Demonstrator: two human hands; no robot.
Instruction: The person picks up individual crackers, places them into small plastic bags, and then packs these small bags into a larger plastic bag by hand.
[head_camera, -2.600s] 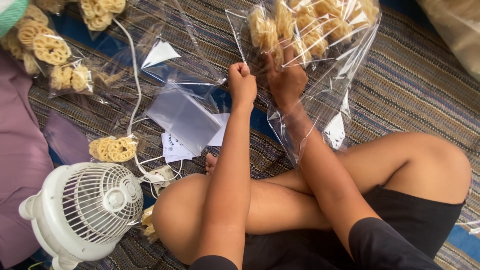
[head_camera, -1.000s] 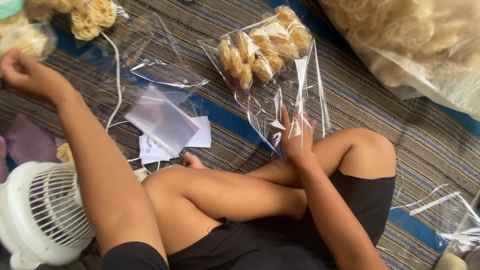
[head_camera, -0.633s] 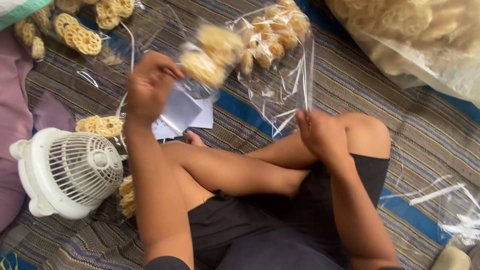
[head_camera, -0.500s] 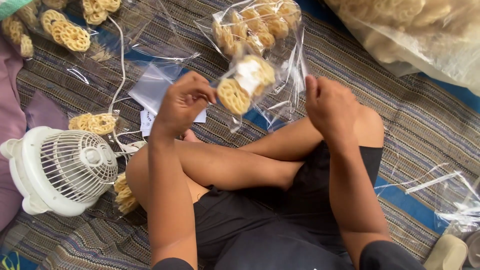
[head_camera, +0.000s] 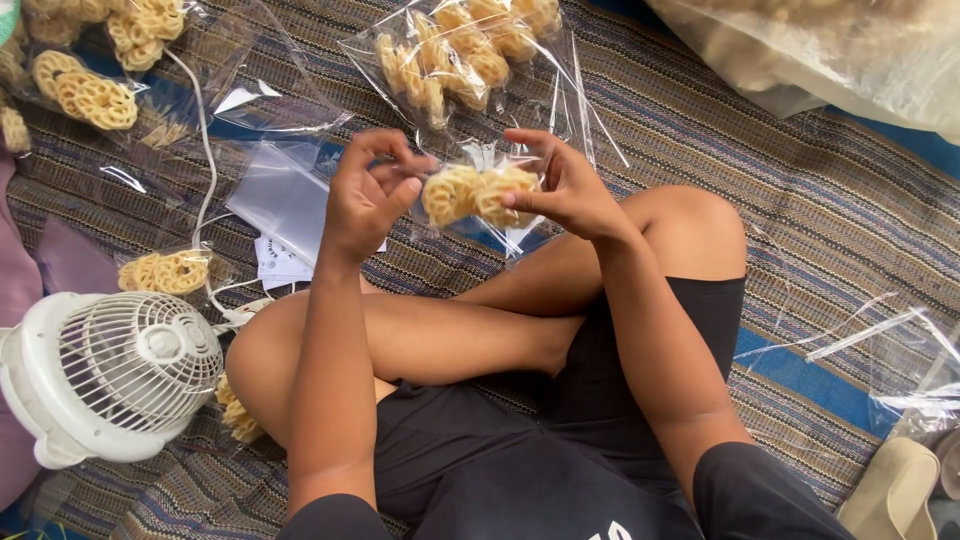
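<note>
Held up above the crossed legs, a small clear bag of ring-shaped crackers (head_camera: 478, 193) is pinched shut-handed by the left hand (head_camera: 366, 196) at its neck while the right hand (head_camera: 566, 188) clasps its side, steadying it between both.

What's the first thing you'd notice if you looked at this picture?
Right in the middle, the left hand and right hand hold a small clear bag of yellow ring-shaped snacks above crossed legs. More filled snack bags lie on the striped mat behind, and a white fan sits at the lower left.
</note>
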